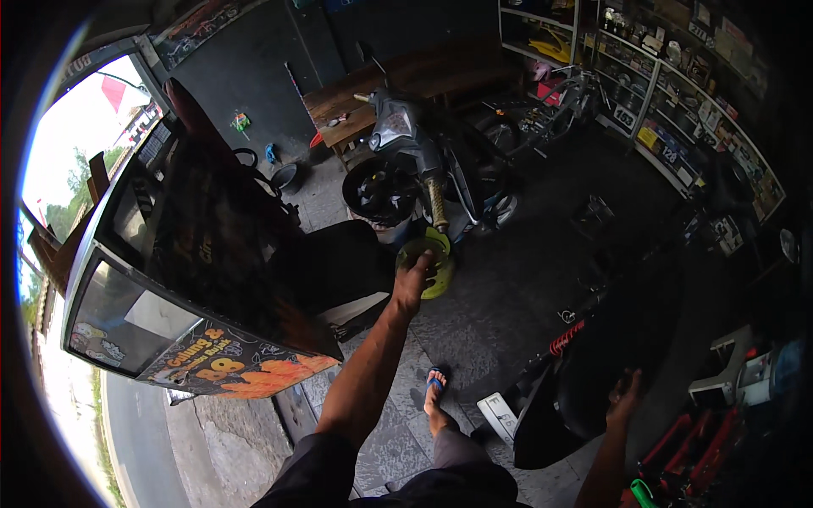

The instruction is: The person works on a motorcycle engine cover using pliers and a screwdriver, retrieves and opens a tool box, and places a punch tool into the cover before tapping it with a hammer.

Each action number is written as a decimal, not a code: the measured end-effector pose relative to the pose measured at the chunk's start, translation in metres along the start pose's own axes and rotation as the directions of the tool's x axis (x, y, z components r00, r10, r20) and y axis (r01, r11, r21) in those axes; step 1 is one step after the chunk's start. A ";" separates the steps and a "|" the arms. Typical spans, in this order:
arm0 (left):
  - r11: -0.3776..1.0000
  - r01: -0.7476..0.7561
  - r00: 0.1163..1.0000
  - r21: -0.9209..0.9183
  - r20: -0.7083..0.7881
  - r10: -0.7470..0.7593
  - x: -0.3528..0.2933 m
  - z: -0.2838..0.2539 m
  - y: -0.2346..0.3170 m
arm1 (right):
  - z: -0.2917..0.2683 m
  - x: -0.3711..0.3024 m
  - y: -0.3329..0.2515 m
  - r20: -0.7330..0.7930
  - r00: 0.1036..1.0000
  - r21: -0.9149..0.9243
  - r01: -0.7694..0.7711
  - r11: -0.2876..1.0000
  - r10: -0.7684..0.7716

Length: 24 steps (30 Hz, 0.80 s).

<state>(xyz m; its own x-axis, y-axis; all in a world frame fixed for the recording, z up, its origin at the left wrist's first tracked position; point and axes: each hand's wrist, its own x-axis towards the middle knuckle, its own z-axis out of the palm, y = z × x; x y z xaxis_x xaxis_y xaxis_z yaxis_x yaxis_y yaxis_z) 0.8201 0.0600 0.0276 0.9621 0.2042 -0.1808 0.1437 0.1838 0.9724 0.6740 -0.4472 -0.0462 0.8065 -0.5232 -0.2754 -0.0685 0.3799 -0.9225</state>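
My left arm reaches forward, and my left hand [413, 282] is closed on the rim of a yellow-green round plastic container [439, 284]. The container is beside the handlebar grip of a dark scooter [402, 127], which stands ahead of me. What is inside the container is too dark to make out. At the lower right, my right hand [625, 396] hangs beside the black seat [584, 402] of another motorbike, fingers partly apart and nothing visible in them. Whether it touches the seat I cannot tell.
A glass-sided food cart [246, 372] stands close on the left. Behind the container is a black tub [379, 190]. A wooden bench [339, 127] lines the back wall, shelves [652, 110] of parts fill the right, and red tool trays [686, 453] sit lower right.
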 end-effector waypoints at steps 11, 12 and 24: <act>0.582 0.385 0.916 -0.716 0.218 -0.338 0.170 0.101 0.024 | 0.005 -0.004 0.003 -0.367 0.928 -0.257 -0.033 0.966 -0.066; 0.573 0.390 0.915 -0.720 0.237 -0.325 0.174 0.109 0.037 | 0.009 -0.001 0.001 -0.395 0.916 -0.260 -0.044 0.965 -0.065; 0.685 0.259 0.966 -0.681 0.189 -0.177 0.298 0.187 0.111 | 0.109 0.098 -0.015 -0.536 0.832 -0.250 0.006 0.968 -0.143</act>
<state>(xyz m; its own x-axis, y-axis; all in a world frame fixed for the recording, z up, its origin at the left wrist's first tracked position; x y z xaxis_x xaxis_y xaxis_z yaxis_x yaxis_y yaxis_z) 1.1663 -0.0385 0.1094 0.9476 -0.0175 -0.3189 0.1901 0.8332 0.5192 0.8182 -0.4206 -0.0299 0.3665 -0.8984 -0.2418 -0.2088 0.1738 -0.9624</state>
